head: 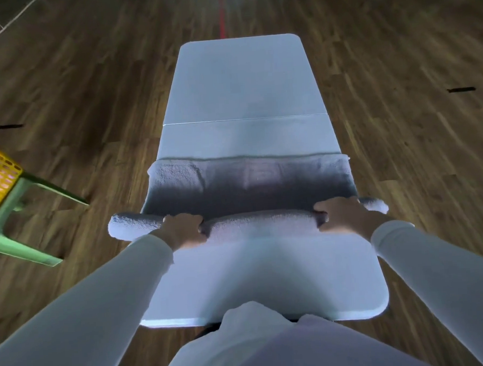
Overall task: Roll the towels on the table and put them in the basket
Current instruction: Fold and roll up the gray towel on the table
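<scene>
On one table, two hands grip one half-rolled towel.

A pale folding tabletop on a wood floor carries one grey towel, partly rolled toward 6 o'clock.

Left hand and right hand palms down, fingers curled in a grip, both arms outstretched, white-sleeved

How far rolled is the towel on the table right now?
Partly rolled. The near edge of the towel is wound into a roll under the left hand and right hand; the far part lies flat on the table.
</scene>
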